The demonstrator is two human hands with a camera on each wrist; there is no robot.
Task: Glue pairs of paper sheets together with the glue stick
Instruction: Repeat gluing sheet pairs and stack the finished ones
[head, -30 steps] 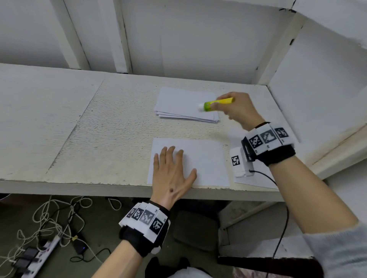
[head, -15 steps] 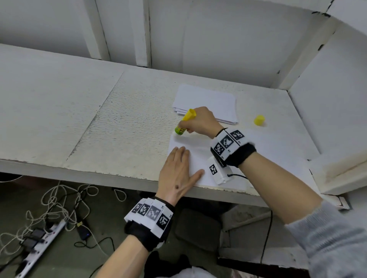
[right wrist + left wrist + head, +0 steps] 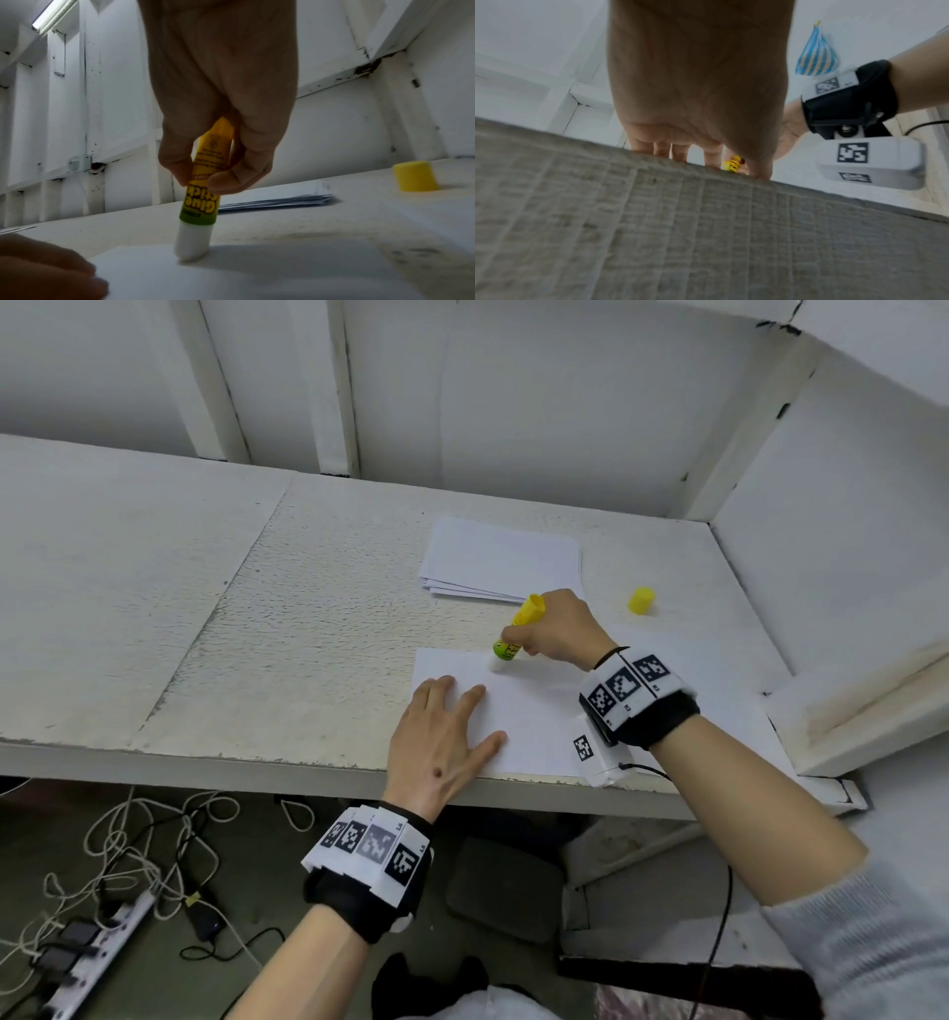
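Head view: left hand [image 3: 444, 742] flat, fingers spread, pressing the paper sheet [image 3: 534, 711] near the table [image 3: 205, 634] front edge. Right hand [image 3: 557, 629] grips glue stick [image 3: 518, 629], white tip down on the sheet's far edge. Paper stack [image 3: 503, 557] behind; yellow cap [image 3: 641, 600] stands right.

A sheet [image 3: 534, 716] lay at the table's [image 3: 257, 608] front edge, the left hand [image 3: 441, 742] on its left part. The glue stick [image 3: 516, 634] stood tilted on its far edge. Behind lay a paper stack [image 3: 503, 557], with the cap [image 3: 641, 600] to its right.
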